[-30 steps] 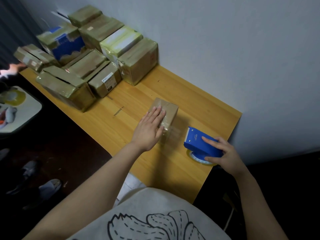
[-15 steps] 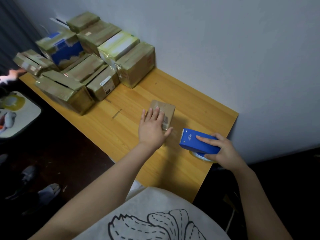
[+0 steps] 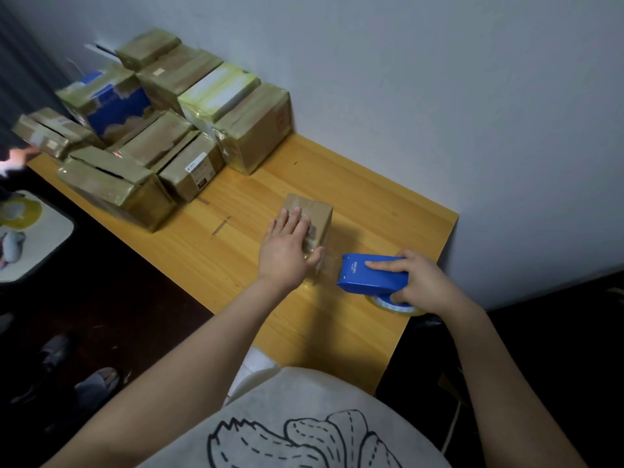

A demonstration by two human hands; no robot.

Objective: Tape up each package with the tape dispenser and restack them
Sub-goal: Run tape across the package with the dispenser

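The small package (image 3: 312,211) on the tabletop (image 3: 371,204) is pressed by the left hand (image 3: 287,248) (fingers (image 3: 293,221) flat, released) while the tape dispenser (image 3: 371,275) beside it is gripped by the right hand (image 3: 425,288); taping looks underway, and restacking on the far pile (image 3: 189,130) is left.

Person seen from above by the head camera. Near edge, centre: a light grey soft-fabric top (image 3: 304,390) with a matte, slightly fuzzy surface, filling the space between the arms. On its front is a black outline print (image 3: 324,437) of rounded, overlapping lobes, each with a dashed line running inside its contour, and a jagged, toothed form at the left. The left forearm (image 3: 189,363) and right forearm (image 3: 499,376) are uncovered along their whole visible length; the left hand (image 3: 287,255) and right hand (image 3: 427,290) are bare.
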